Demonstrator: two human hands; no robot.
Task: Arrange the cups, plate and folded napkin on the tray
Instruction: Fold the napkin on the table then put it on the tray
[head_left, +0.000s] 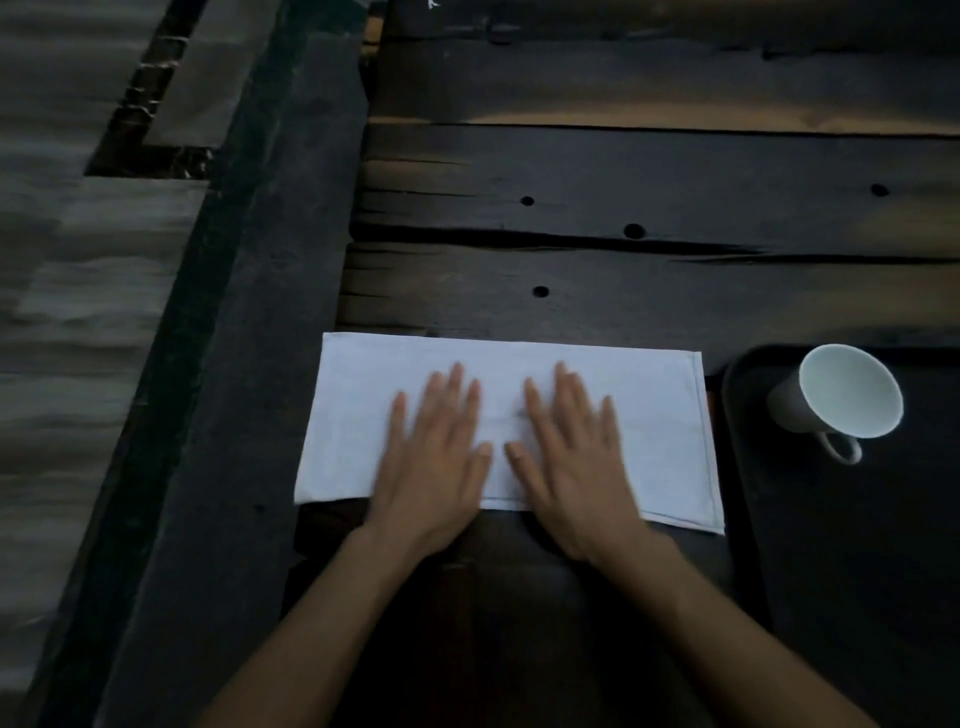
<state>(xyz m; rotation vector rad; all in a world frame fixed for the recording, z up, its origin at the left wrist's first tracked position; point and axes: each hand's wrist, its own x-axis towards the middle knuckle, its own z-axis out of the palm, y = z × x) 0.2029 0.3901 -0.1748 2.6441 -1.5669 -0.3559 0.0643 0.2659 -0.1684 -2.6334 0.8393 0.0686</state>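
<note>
A white napkin (660, 415), folded into a long rectangle, lies flat on the dark wooden table (623, 208). My left hand (436, 457) and my right hand (571, 462) press on its middle side by side, palms down, fingers straight and spread. To the right sits a black tray (748, 467), its left rim just beside the napkin's right edge. One white cup (836, 395) with a handle stands on the tray's far left part. No plate or second cup is in view.
The table's left edge is a dark beam (249, 364) running diagonally; beyond it lies a grey tiled floor (62, 312). The planks behind the napkin have cracks and small holes.
</note>
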